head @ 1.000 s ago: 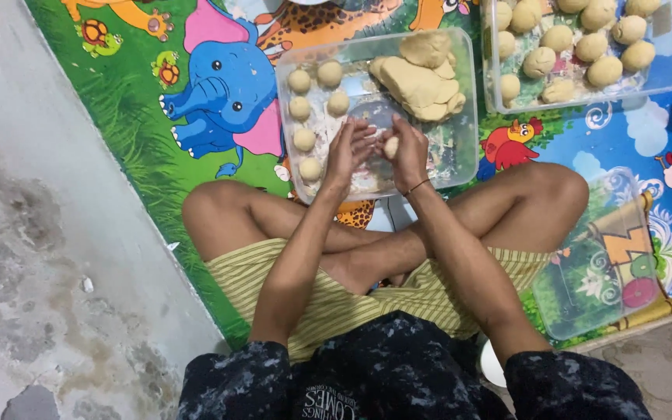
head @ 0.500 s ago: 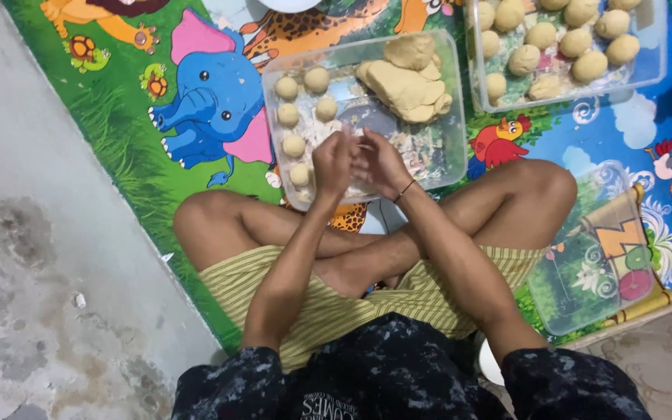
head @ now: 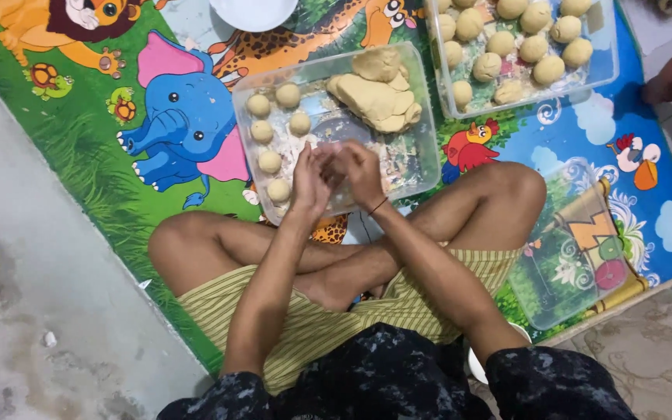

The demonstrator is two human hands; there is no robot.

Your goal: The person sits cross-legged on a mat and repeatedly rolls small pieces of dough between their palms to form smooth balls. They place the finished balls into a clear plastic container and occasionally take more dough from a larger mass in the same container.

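Left hand (head: 309, 180) and right hand (head: 361, 171) cupped together over clear rectangular plastic tray (head: 421, 167) holding small beige dough balls (head: 270, 162); grip closed, contents probably dough, hidden.

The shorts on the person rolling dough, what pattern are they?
The shorts are yellow with thin dark stripes, seen clearly in the head view.

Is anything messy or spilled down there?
A bit. Flour and crumbs dust the floor of the near tub around the dough balls. Nothing has spilled onto the mat, and both tubs sit flat. The hands are pressed together.
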